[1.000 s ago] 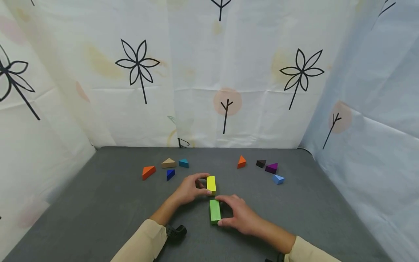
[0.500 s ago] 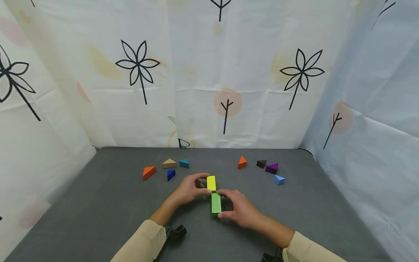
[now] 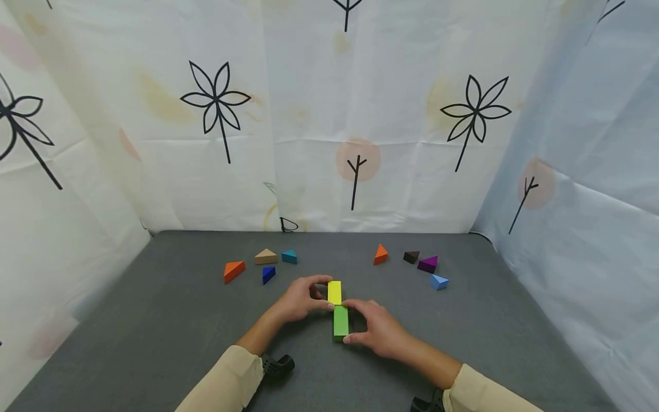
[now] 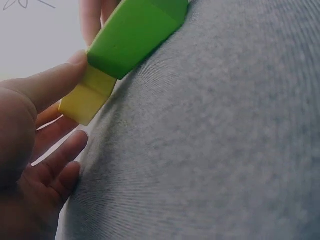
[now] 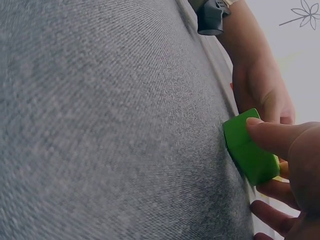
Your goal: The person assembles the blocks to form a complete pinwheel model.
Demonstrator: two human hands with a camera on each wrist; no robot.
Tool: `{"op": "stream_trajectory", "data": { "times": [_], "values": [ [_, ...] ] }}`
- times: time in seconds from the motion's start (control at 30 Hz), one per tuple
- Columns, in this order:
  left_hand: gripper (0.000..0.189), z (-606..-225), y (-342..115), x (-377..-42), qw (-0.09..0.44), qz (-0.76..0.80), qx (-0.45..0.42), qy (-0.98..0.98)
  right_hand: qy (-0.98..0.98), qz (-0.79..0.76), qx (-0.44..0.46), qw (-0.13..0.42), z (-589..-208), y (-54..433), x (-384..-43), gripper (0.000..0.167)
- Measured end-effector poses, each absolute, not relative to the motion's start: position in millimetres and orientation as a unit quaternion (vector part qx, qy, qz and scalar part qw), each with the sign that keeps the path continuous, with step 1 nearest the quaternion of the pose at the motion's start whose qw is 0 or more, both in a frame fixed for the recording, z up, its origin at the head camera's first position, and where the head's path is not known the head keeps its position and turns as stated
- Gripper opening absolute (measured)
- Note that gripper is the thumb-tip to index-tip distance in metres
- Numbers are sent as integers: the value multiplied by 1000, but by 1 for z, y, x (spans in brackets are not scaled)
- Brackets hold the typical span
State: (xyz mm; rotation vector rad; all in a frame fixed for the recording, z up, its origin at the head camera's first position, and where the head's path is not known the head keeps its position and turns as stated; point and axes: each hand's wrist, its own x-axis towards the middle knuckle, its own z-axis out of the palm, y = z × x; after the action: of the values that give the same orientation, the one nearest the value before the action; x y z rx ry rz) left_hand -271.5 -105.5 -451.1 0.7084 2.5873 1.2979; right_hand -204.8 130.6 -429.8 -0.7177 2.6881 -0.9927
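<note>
Lower centre of head view: yellow block [image 3: 334, 292], green block [image 3: 341, 322], end to end, apparently touching. Left hand [image 3: 300, 298] pinches yellow, right hand [image 3: 382, 332] green. Likely light, stiff, smooth, not fragile; long sides seem best hold, clear of join.

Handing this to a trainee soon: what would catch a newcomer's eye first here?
The bright yellow block and green block, end to end in the middle of the head view, green nearer the camera. Then the hands: the left hand holds yellow, the right hand green. Behind them, coloured wedges lie in two groups, left and right.
</note>
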Motion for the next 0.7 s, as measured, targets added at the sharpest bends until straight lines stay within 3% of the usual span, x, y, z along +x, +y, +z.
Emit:
{"op": "stream_trajectory", "data": {
  "times": [0.33, 0.7],
  "values": [
    [55, -449, -110, -273, 111, 439, 259, 853, 908, -324, -256, 74, -434, 131, -205, 66],
    [51, -448, -108, -272, 107, 443, 251, 854, 910, -300, -279, 55, -433, 128, -204, 61]
  ]
}}
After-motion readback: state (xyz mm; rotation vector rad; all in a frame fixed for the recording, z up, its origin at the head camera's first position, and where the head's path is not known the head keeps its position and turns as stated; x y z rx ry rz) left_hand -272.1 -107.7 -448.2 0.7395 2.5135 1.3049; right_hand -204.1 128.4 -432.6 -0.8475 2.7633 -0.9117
